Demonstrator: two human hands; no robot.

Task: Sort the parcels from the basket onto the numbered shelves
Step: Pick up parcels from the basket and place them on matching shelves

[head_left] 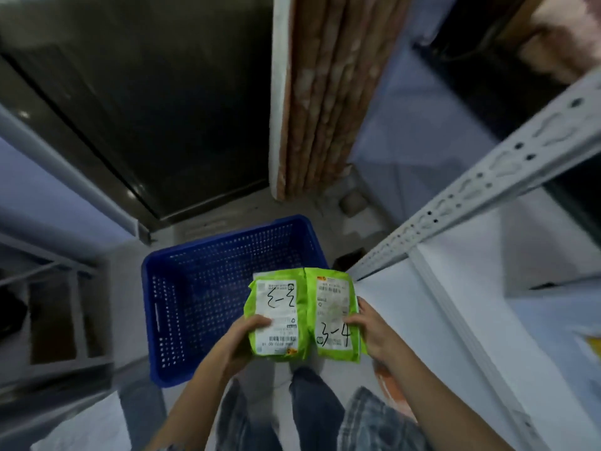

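Two green parcels held side by side above a blue basket (208, 288).

Left hand (242, 336) clasping the crinkled plastic left parcel (278, 315), thumb pressed on its white label; right hand (374, 333) gripping the right parcel (335, 315), marked "3-4", fingers curled round its edge. Perforated rectangular basket on the floor at 9 o'clock of the parcels. Slotted white metal shelf upright (471, 190) at 2 o'clock.

Small print on both parcel labels (278, 315) was too blurry to read, and the parcels hid the basket's (195, 288) near right corner.
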